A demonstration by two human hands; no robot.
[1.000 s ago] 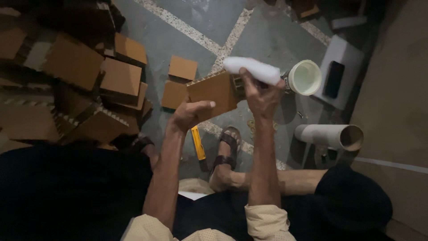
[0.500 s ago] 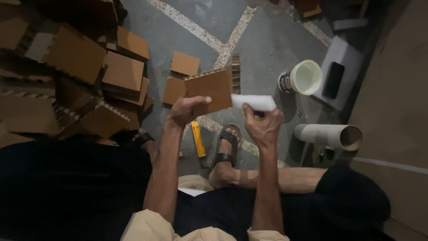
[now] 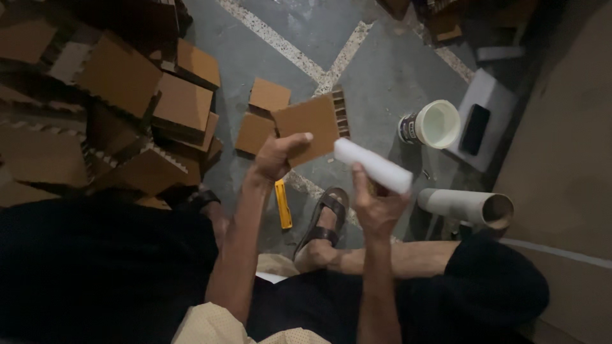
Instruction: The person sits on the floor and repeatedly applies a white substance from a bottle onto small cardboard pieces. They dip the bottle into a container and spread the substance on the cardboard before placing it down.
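Note:
My left hand (image 3: 275,158) grips a thick square block of brown corrugated cardboard (image 3: 313,123) by its lower left corner and holds it up over the floor. Its ribbed edge faces right. My right hand (image 3: 377,209) holds a white roller (image 3: 373,165) by its lower end. The roller's left tip lies against the lower right of the block. Both forearms rise from the bottom of the view.
Many brown cardboard blocks are heaped at the left (image 3: 121,76), two more lie flat (image 3: 261,114). A white tub (image 3: 433,124), a dark phone (image 3: 475,129), a cardboard tube (image 3: 468,207), a yellow cutter (image 3: 283,204) and my sandalled foot (image 3: 322,223) are on the grey floor.
My right hand has drawn the white roller down and toward me, from above the block's top edge to its lower right. The block came down a little with my left hand.

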